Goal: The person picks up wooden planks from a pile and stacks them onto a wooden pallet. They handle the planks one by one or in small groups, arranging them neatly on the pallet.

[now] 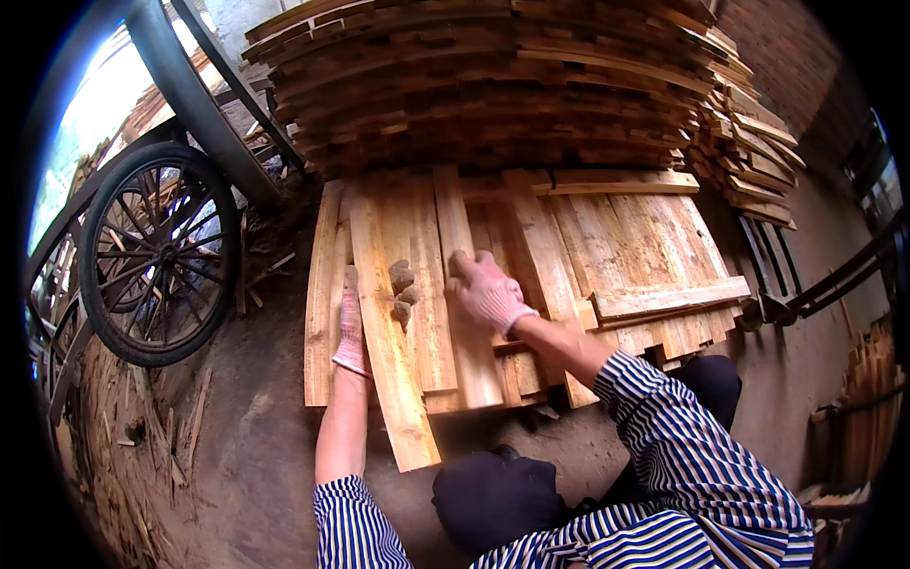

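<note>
Long plank (pixel 398 389) is lying on other boards, its axis running away from the person. Left hand (pixel 350 327), nearer, is flanking the plank's left edge; grip indeterminable. Right hand (pixel 489 290), blurred, half-curled, is lying over narrow plank (pixel 479 370) to the long plank's right; grip unclear.

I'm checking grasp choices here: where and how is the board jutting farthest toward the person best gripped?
Likely the near end of the jutting board, pinched across its edges from the person's side: it sticks out past the neighbouring boards, leaving both edges exposed.
</note>
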Tool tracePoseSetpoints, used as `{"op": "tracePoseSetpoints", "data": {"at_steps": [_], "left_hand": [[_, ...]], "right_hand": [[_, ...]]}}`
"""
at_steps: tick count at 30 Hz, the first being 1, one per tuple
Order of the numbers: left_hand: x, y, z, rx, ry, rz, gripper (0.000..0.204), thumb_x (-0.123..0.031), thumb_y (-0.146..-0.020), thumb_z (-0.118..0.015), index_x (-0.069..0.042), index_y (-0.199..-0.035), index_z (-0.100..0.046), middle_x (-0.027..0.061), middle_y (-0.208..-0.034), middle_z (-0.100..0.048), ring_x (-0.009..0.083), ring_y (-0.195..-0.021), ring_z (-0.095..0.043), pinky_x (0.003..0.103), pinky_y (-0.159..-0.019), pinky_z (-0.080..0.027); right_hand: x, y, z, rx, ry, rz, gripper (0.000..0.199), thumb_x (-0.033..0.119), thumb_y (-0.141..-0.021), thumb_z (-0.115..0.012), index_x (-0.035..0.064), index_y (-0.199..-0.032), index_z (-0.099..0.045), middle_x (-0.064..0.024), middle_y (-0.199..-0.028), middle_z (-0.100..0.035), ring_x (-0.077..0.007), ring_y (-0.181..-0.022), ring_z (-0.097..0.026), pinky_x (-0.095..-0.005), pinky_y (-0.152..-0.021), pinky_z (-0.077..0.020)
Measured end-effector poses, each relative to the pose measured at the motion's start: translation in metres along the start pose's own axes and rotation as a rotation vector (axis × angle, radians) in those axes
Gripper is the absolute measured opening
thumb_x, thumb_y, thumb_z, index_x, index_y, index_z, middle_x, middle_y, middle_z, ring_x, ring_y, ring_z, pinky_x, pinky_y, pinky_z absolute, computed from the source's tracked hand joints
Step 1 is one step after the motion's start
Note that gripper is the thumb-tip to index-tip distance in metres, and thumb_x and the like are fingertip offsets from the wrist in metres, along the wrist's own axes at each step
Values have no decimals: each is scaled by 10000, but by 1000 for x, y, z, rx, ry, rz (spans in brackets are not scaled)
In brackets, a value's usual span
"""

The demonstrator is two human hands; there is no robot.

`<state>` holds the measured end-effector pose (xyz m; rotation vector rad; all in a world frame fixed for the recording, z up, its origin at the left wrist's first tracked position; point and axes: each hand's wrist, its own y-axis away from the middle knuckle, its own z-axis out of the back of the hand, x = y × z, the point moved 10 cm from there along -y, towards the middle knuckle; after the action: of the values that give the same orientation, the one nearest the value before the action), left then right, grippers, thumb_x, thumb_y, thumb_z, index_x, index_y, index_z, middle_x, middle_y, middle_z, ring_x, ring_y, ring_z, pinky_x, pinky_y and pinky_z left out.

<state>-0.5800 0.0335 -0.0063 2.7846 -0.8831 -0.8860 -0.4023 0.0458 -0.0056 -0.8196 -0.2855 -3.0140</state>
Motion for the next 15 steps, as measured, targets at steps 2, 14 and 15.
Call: {"op": "tracePoseSetpoints", "data": {"at_steps": [2,14,15], "left_hand": [[-3,-1,-3,-15,-34,-7,842,-713,-910,-602,24,-1317,-576,157,-1058,-715,242,-735,-688,315,-610,-609],[7,-8,-19,-94,-108,28,867,-741,-888,-608,4,-1322,-526,169,-1042,-665,253,-728,-645,315,-599,-583],[7,-7,-19,-70,-92,51,873,-746,-885,-607,6,-1317,-512,176,-1052,-645,260,-746,-627,326,-611,-568]], "right_hand": [[1,-25,1,48,-53,62,559,278,-1030,-570,177,-1551,-394,-206,-1478,-445,-309,-1034,-653,-336,-737,-615],[-102,32,67,-100,-29,-339,811,378,-1001,-629,228,-1645,-160,-261,-1381,-520,-253,-956,-661,-412,-756,-617],[-90,24,62,-78,-54,-309,793,408,-1016,-597,227,-1650,-155,-268,-1415,-502,-251,-967,-654,-381,-743,-612]]}}
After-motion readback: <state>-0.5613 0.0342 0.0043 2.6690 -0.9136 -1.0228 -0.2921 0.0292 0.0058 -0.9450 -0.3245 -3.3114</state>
